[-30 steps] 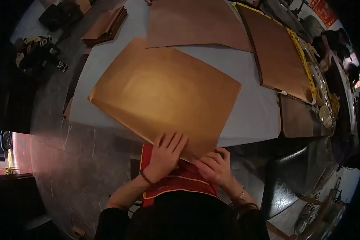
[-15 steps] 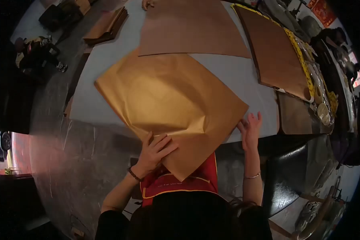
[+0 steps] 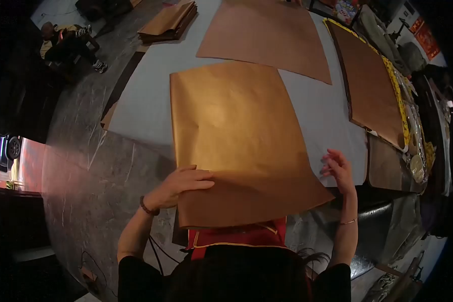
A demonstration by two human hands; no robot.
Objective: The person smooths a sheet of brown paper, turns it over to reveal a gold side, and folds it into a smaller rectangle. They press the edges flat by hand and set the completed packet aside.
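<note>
A golden-brown sheet of what looks like kraft paper (image 3: 236, 126) lies over the near edge of the table, its lower part hanging toward my body. My left hand (image 3: 183, 185) grips its left edge near the bottom, fingers on top and the palm side partly hidden. Off the sheet's lower right corner, my right hand (image 3: 340, 170) hovers with fingers bent but apart, holding nothing. Beyond the paper, a flat brown sheet (image 3: 267, 38) rests on the grey-white table (image 3: 153, 95).
A stack of folded brown sheets (image 3: 168, 22) sits at the table's far left. On the right lies a brown board (image 3: 372, 83) edged with yellow tape, beside clear plastic wrapping and a tape roll (image 3: 417, 167). A seated person (image 3: 68, 48) is at the far left.
The golden-brown sheet has turned from a diamond position to nearly square with me. My right hand has come away from its edge; my left hand stays on it. The view has shifted slightly.
</note>
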